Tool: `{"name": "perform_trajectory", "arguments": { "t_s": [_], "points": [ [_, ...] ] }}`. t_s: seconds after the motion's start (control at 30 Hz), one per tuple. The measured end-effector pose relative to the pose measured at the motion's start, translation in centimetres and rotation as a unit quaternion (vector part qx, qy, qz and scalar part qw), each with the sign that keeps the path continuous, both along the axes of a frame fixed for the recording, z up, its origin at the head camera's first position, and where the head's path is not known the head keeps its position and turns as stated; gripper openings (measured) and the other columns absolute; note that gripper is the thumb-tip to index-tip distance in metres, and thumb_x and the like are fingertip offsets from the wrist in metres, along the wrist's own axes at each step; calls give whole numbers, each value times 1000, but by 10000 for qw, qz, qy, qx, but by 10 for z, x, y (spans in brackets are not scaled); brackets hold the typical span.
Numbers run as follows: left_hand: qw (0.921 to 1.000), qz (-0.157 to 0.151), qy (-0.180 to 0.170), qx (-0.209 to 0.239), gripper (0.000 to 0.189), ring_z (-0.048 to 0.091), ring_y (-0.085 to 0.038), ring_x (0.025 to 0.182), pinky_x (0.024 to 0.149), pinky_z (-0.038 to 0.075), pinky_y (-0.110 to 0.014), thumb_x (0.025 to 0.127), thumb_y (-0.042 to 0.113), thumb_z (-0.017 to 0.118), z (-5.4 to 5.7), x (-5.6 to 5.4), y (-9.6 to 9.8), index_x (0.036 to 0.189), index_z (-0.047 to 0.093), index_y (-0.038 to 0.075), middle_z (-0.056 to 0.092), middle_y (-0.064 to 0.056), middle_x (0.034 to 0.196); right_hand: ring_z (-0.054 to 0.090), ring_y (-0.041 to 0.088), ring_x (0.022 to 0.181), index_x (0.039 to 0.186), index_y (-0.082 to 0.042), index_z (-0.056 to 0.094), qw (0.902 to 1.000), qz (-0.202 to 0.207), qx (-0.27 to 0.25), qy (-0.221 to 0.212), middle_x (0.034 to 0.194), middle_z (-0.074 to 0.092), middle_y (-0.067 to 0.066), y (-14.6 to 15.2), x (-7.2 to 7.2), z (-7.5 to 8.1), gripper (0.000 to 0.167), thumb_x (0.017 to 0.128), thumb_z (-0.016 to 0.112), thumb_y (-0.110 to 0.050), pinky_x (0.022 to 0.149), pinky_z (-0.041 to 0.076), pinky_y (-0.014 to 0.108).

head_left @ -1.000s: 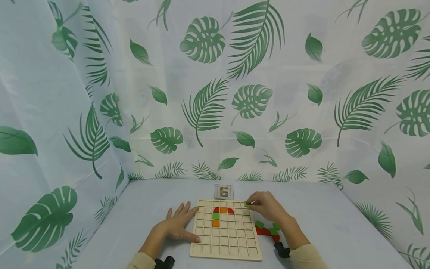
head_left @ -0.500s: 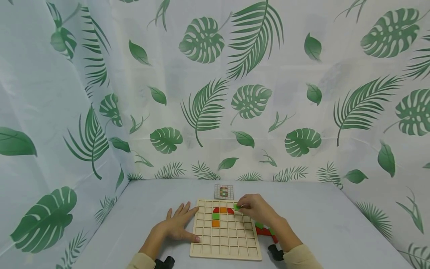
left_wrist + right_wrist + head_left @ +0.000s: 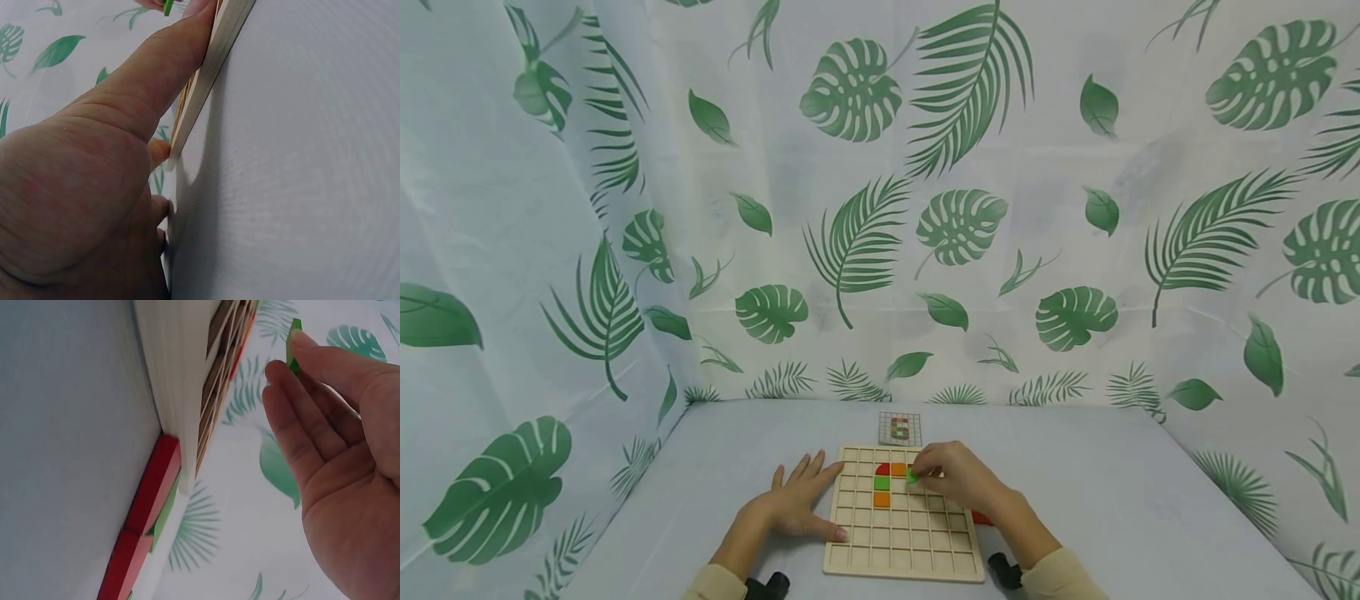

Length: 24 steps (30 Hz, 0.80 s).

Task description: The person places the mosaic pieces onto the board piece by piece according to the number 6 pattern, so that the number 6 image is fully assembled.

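Note:
My right hand [image 3: 958, 477] pinches a green tile [image 3: 292, 345] between thumb and fingertips, over the upper middle of a wooden grid board [image 3: 910, 558]. Set in the board's cells are a red rounded tile [image 3: 883, 469], an orange tile [image 3: 898, 469], a green square tile [image 3: 882, 482] and a second orange tile [image 3: 882, 499]. Another red tile is mostly hidden behind the right fingers. With fingers spread, my left hand [image 3: 796, 502] rests at the board's left edge, its thumb [image 3: 169, 62] on the rim.
A small card [image 3: 900, 427] with a gridded coloured pattern lies behind the board. Beside the board's right edge are loose red pieces [image 3: 153, 481] with a green piece [image 3: 165, 515], partly hidden by the right forearm. A leaf-print curtain [image 3: 880, 208] stands behind the table.
The right hand has moved left from the board's right edge to its upper middle, carrying the green tile. Its forearm now covers most of the loose pieces. My left hand stays put.

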<state>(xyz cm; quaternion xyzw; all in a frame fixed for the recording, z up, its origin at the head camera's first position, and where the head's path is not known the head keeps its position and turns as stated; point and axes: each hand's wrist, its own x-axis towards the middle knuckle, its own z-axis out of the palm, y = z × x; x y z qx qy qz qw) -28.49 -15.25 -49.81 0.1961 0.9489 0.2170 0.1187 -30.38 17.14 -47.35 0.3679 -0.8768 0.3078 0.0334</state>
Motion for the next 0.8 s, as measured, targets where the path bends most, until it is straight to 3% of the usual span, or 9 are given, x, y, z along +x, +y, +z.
{"name": "perform_trajectory", "arguments": {
  "t_s": [0.17,0.5,0.8],
  "points": [
    [10000,1,27,-33,116,9,-46,161,120,0,-80,72,74,80,-1,1,0,164,32,21,16,-20,174,72,9,92,102,-8,82,9999,-48,115,-33,103,79,2,-5,2,-2,16,88,81,-3,77,60,22],
    [10000,-26,33,-46,116,9,-47,161,119,0,-80,73,74,80,-2,0,-1,164,32,21,16,-20,174,69,6,86,97,-10,82,9993,135,244,-266,96,78,-1,-12,5,-1,13,85,85,-7,76,59,22],
    [9999,-8,56,-102,115,10,-46,161,119,0,-80,73,73,81,-4,0,0,164,32,22,16,-20,174,66,-2,84,95,-13,84,9972,196,716,-73,93,78,-8,-16,4,-4,11,85,85,-9,76,58,21]
  ]
}}
